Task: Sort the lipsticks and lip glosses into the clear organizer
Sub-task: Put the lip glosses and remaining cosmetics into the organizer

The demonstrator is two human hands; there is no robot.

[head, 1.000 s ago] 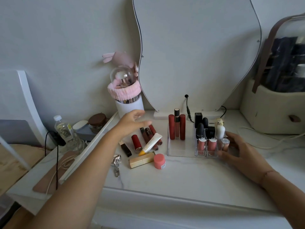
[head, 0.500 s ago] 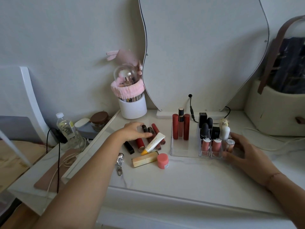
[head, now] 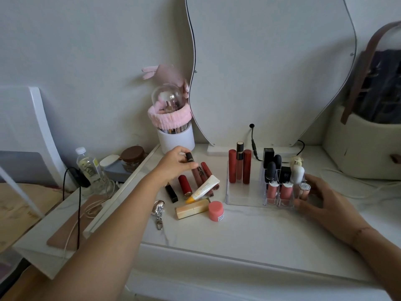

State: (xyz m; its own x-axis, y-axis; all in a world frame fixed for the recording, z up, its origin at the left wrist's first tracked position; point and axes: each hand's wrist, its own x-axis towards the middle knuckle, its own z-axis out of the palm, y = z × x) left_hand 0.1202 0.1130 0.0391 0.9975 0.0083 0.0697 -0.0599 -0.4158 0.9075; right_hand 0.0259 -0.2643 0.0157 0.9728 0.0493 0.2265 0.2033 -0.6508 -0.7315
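The left hand (head: 173,168), flat on the pile earlier, now pinches a dark-capped gloss (head: 190,157) above the loose lipsticks (head: 185,185) on the table (head: 238,231). The right hand (head: 325,203) stays put, fingers spread, seemingly touching the organizer (head: 245,198).

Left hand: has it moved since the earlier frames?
Yes. The left hand came down from just under the white brush holder toward the loose tubes on the table. Its fingers, straight before, now pinch a dark-capped lip gloss.
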